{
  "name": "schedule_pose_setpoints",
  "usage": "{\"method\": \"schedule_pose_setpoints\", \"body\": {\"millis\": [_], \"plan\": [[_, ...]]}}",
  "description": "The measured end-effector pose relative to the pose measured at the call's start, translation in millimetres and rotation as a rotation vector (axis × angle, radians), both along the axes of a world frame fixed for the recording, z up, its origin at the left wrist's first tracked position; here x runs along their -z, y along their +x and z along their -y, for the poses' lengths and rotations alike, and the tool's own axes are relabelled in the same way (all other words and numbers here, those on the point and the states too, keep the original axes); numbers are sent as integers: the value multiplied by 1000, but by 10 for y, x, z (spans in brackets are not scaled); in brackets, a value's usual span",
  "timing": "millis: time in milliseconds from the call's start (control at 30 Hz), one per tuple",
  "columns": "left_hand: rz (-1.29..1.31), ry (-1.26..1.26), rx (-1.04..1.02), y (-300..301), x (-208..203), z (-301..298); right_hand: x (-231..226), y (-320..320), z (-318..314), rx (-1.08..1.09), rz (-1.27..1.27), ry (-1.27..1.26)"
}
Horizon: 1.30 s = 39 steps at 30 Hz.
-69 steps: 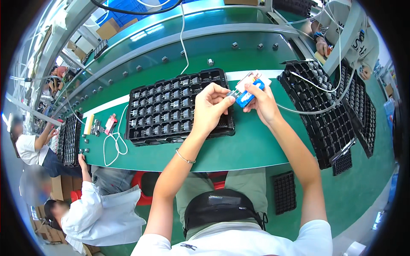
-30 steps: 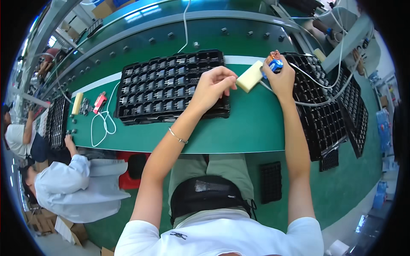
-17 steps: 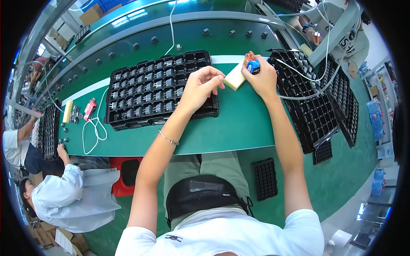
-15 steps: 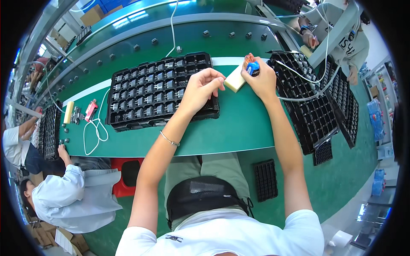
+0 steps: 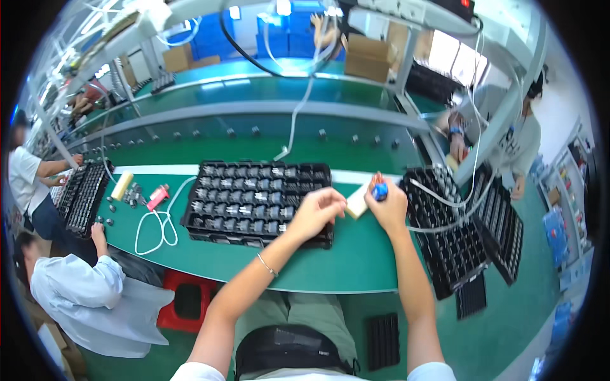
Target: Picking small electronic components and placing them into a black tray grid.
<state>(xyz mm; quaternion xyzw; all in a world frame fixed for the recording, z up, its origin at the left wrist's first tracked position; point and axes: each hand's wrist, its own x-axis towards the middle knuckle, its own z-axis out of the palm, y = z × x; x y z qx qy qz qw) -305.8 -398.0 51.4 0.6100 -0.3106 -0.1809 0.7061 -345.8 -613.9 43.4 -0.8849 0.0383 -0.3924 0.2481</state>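
My right hand (image 5: 390, 208) is closed around a small blue and orange object (image 5: 379, 191), its kind unclear. A pale yellow block (image 5: 357, 204) lies on the table between my hands, beside the right fingers. My left hand (image 5: 318, 214) is held over the right front of a black compartment tray (image 5: 254, 240). Its thumb and fingertips are pinched together near the block, and anything between them is too small to make out. Small dark plug-like parts (image 5: 236, 197) fill most of the tray's pockets, while several at the right side look bare.
Stacked black trays (image 5: 438, 254) overhang the table's right edge, with a white cable (image 5: 445, 202) across them. To the left lie a red-pink device (image 5: 157, 197) with a white cord, another yellow block (image 5: 122, 185) and loose parts. A seated person (image 5: 82, 286) works at the left.
The view has tilted upward, so the table sits lower in the picture and more of the far side shows. Both hands keep nearly the same places by the yellow block.
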Motion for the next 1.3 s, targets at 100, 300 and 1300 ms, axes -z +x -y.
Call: {"method": "schedule_pose_setpoints", "body": {"millis": [100,300,1300], "plan": [[-7,-51,36,-42,27,-11,-42,-99,-40,-42,-29,60],[14,-48,29,-46,13,-3,-110,-114,-71,-85,-8,77],[578,1034,22,-2483,1042,-1175,341,-730,-12,-965,-259,1539]]}}
